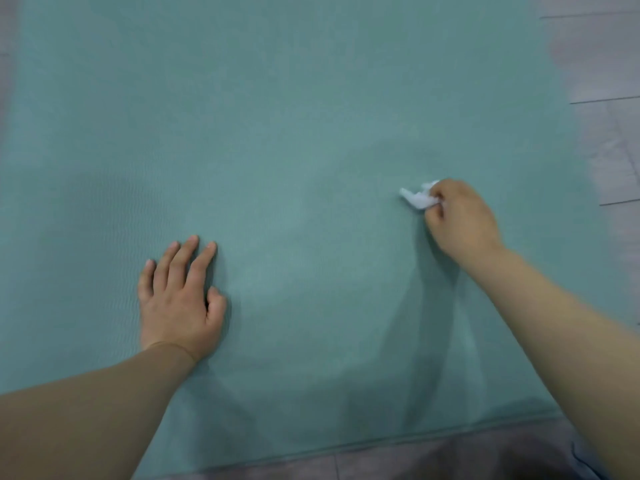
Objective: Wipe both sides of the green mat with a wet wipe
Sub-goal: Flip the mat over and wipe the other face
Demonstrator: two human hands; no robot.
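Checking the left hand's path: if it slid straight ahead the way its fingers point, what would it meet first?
Only more green mat: the left hand lies flat, fingers pointing up-frame, and the way looks free to the picture's top edge.

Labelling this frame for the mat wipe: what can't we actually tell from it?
- Green mat, head view: underside hidden by the mat itself; far and left ends cut off by the frame.
- Wet wipe: mostly bunched inside the right hand, and blurred; mat contact unclear.
- Mat under the left hand: covered by the flat palm.
- Floor: blurred, detail unreadable.
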